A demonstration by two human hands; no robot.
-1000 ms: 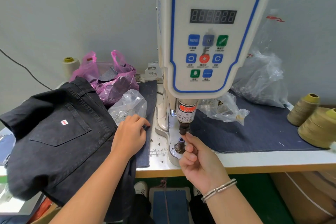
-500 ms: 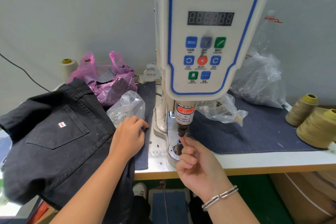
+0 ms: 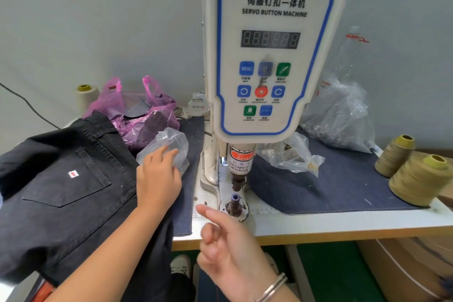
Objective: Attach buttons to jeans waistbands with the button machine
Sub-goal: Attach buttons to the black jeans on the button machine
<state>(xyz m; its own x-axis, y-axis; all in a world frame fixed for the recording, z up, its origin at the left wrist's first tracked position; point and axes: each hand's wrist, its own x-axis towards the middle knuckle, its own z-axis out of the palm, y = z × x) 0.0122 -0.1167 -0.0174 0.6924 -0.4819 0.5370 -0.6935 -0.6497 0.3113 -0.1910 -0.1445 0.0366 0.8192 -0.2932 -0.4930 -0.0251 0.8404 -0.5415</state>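
A white servo button machine (image 3: 269,56) stands mid-table, its dark punch head (image 3: 237,182) above a lower die (image 3: 235,206) with a small blue piece on top. Black jeans (image 3: 61,191) lie at the left, back pocket up. My left hand (image 3: 158,179) lies at the jeans' right edge, its fingers reaching into a small clear plastic bag (image 3: 169,144). Whether it holds anything is hidden. My right hand (image 3: 228,245) hovers in front of the die, forefinger stretched out, other fingers curled, holding nothing I can see.
A pink bag (image 3: 144,115) of fabric scraps sits behind the jeans. Clear plastic bags (image 3: 338,117) lie right of the machine on a denim mat (image 3: 331,186). Two olive thread cones (image 3: 416,179) stand at the far right, a pale spool (image 3: 85,98) at the back left.
My right hand has pulled back from the die toward me and to the left. My left hand has reached forward into the clear bag.
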